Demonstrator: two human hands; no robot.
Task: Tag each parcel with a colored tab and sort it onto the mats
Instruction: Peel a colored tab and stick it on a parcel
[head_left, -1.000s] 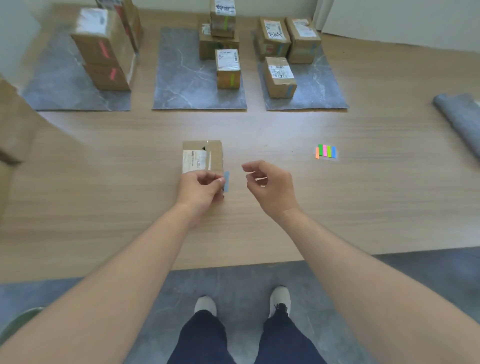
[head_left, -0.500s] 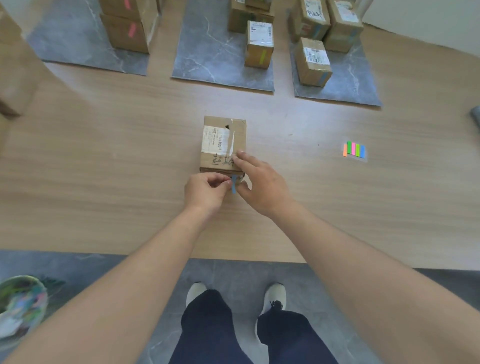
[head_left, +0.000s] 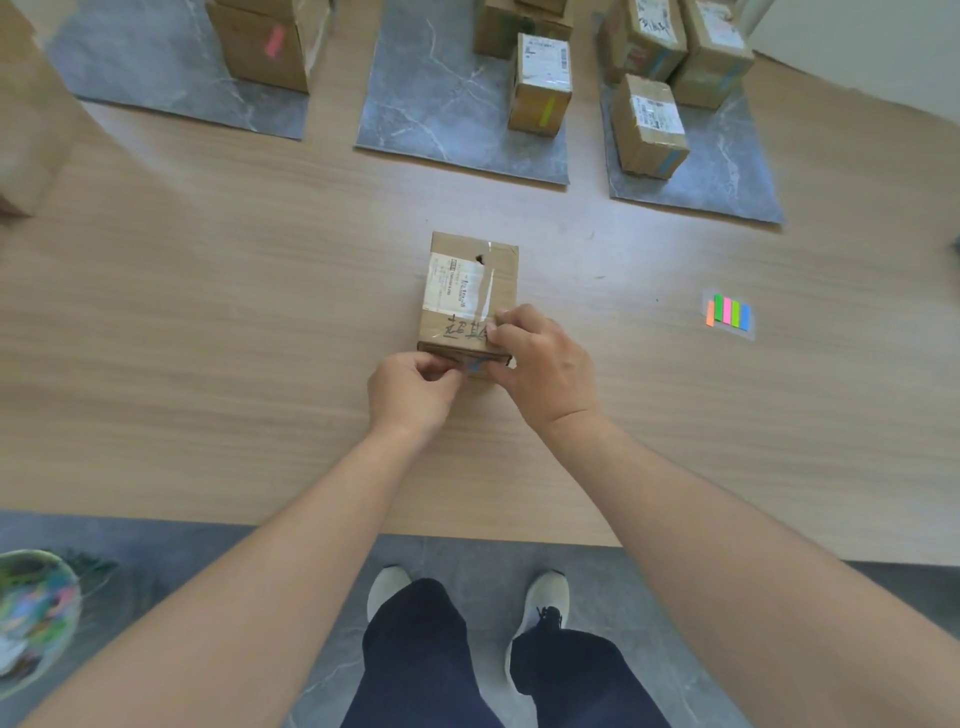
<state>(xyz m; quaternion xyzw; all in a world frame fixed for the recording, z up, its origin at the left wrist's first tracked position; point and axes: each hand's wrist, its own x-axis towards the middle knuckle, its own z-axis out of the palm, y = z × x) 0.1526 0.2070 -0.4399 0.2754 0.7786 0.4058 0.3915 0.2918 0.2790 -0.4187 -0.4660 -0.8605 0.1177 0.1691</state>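
Observation:
A small cardboard parcel (head_left: 470, 291) with a white label and dark handwriting stands in the middle of the wooden table (head_left: 208, 322). My left hand (head_left: 410, 392) pinches a blue tab (head_left: 474, 365) against the parcel's near face. My right hand (head_left: 543, 364) rests on the parcel's near right corner, its fingers on top and its thumb beside the tab. A sheet of colored tabs (head_left: 729, 313) lies to the right. Three grey mats lie at the back: left (head_left: 156, 83), middle (head_left: 441, 114), right (head_left: 727, 176).
Tagged parcels stand on the mats: a pink-tabbed one (head_left: 270, 44) on the left, a green-tabbed one (head_left: 540, 83) in the middle, blue-tabbed ones (head_left: 649, 127) on the right. A large box (head_left: 26, 119) sits at the far left. A bowl of scraps (head_left: 31, 618) is on the floor.
My right hand came from mid-air onto the parcel's near corner. The blue tab in my left hand went from beside the parcel to its near face. The view tilted down.

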